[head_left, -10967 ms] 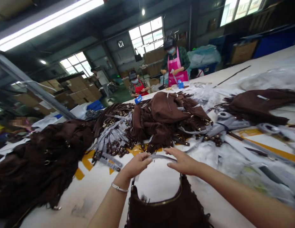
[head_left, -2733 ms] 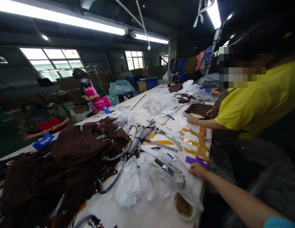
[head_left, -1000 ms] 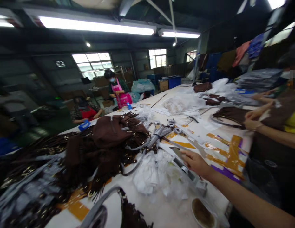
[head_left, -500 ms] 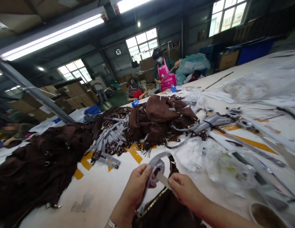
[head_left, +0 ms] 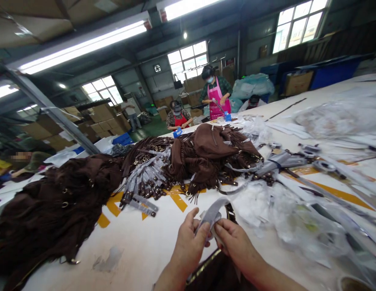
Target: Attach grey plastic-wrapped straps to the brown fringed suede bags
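Grey-wrapped strap (head_left: 217,207): your left hand (head_left: 189,240) is gripping it, your right hand (head_left: 238,244) pinching its coil. Probably light, pliable, slightly slick; you are best holding mid-curve.

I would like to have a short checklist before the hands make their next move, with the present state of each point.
1. Left hand holds the grey-wrapped strap: ok, the strap runs under its thumb.
2. Right hand is at the strap: ok, close beside the left hand.
3. What the right hand pinches: cannot tell, mostly hidden.
4. Dark brown bag is fully visible: not ok, the bottom frame edge cuts it off.
5. Pile of brown bags is apart from both hands: ok, it lies beyond them.
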`<state>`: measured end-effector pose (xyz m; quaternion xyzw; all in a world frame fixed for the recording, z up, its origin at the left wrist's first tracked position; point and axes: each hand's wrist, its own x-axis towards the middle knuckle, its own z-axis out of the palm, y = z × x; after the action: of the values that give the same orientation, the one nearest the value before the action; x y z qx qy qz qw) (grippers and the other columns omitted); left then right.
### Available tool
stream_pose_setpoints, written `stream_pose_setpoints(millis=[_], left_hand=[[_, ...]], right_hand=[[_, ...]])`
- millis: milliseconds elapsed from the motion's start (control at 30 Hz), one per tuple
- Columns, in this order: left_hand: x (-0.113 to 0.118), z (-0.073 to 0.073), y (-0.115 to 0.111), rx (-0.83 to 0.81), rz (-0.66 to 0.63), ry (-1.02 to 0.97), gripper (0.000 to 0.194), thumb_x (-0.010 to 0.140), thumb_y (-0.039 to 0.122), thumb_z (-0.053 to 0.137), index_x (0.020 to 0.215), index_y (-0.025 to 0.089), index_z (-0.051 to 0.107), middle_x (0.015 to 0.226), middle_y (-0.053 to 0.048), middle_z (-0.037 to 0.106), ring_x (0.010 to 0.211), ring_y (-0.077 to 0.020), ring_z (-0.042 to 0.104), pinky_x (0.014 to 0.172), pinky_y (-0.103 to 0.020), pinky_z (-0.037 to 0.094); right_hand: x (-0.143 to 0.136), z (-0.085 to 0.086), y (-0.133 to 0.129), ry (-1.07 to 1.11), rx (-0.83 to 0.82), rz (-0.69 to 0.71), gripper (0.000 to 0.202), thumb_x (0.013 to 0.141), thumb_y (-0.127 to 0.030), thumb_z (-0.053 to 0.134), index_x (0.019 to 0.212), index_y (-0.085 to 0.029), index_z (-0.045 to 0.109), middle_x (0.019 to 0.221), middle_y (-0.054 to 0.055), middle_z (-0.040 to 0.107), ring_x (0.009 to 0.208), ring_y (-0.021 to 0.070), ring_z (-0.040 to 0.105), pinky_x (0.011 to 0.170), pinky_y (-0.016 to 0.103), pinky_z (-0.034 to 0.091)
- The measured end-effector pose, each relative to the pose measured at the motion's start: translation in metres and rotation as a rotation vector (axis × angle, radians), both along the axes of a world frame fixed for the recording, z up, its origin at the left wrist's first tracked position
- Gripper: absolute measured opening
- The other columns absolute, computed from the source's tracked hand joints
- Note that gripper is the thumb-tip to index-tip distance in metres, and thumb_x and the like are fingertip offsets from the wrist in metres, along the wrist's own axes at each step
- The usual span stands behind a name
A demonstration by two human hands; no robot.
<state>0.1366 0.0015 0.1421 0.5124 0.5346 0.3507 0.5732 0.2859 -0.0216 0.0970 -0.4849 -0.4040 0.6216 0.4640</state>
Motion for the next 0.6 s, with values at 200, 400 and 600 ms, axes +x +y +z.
stream_pose_setpoints(millis=[200, 400, 600], left_hand=[[-0.006, -0.002, 0.001, -0.144, -0.051, -0.190, 0.058, 0.079, 0.059, 0.070, 0.103, 0.007, 0.062, 0.070, -0.003, 0.062, 0.057, -0.0125, 0.055, 0.055, -0.025, 0.045], [-0.016, 0.003, 0.009, -0.007, 0.015, -0.065, 0.060, 0.077, 0.058, 0.072, 0.106, 0.007, 0.060, 0.074, -0.006, 0.066, 0.062, -0.0139, 0.055, 0.056, -0.026, 0.040], [-0.010, -0.002, -0.003, -0.016, -0.031, -0.036, 0.069, 0.079, 0.047, 0.073, 0.130, 0.008, 0.048, 0.079, -0.003, 0.065, 0.070, -0.0177, 0.060, 0.063, -0.028, 0.044]], right_hand=[[0.000, 0.004, 0.004, -0.016, 0.024, 0.060, 0.046, 0.083, -0.062, 0.059, 0.079, -0.017, 0.062, 0.056, -0.004, 0.053, 0.044, 0.0077, 0.037, 0.045, 0.023, 0.024], [0.004, -0.007, -0.001, -0.063, -0.089, 0.110, 0.046, 0.076, -0.063, 0.063, 0.081, -0.018, 0.061, 0.055, -0.004, 0.054, 0.042, 0.0081, 0.039, 0.043, 0.022, 0.026], [-0.003, -0.010, 0.003, -0.029, -0.093, 0.015, 0.043, 0.075, -0.060, 0.066, 0.077, -0.017, 0.061, 0.052, -0.006, 0.049, 0.042, 0.0064, 0.032, 0.043, 0.023, 0.019]])
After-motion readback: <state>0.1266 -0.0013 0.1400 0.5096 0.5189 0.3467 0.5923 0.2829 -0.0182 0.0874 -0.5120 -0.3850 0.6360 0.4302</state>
